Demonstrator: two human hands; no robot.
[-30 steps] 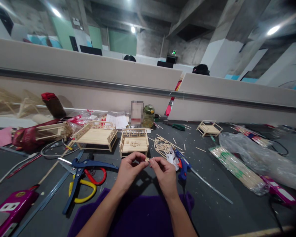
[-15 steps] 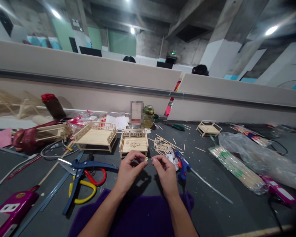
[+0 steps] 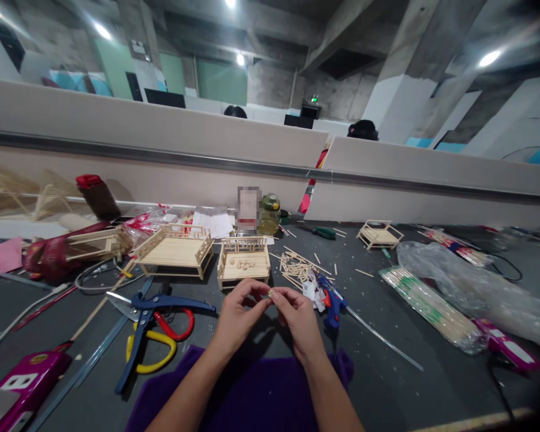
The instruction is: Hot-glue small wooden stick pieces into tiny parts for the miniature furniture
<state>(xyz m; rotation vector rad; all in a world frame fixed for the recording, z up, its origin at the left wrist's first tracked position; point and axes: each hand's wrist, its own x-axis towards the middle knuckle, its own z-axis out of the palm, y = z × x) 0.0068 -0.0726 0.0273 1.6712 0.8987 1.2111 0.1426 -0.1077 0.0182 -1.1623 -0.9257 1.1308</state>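
Note:
My left hand and my right hand meet just above the dark table, fingertips pinched together on a tiny wooden piece. Right behind them stands a small stick-built bench with several little wooden bits lying on its seat. A larger stick-built bed stands to its left. A blue glue gun lies just right of my right hand, beside a heap of loose sticks.
Blue cutters and red-and-yellow handled pliers lie at the left. Bagged sticks and clear plastic lie at the right. A third small wooden frame sits far right. Purple cloth covers my lap. Partition boards close the back.
My hands had parted slightly half a second ago, the piece in the left fingers; now the fingertips are pinched together on it again, a little lower in view.

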